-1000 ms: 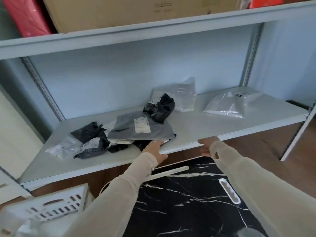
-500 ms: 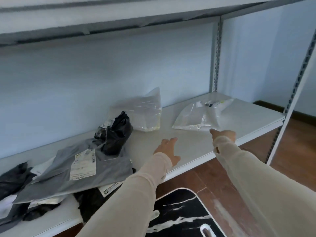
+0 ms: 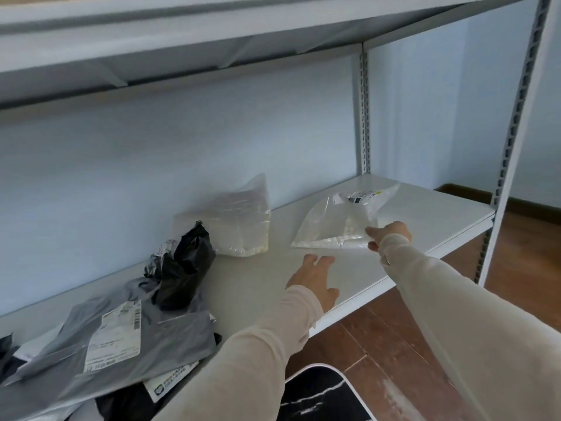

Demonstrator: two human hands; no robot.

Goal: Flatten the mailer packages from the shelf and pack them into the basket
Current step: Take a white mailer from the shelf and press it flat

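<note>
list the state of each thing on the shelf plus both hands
right hand: open, fingertips at the near corner of the clear flat mailer, no grip yet
left hand: open, fingers spread over the bare shelf, holding nothing
clear flat mailer: lying flat, unlifted
clear puffy mailer: standing, puffed up
black mailer: crumpled, upright
grey mailer: lying flat on the pile, label up
shelf: mailers not yet cleared

Right hand (image 3: 390,235) now reached further in, fingertips at the near corner of the clear mailer (image 3: 340,221), left hand (image 3: 314,281) further over the shelf (image 3: 258,281), fingers spread, view swung closer and rightward.
</note>
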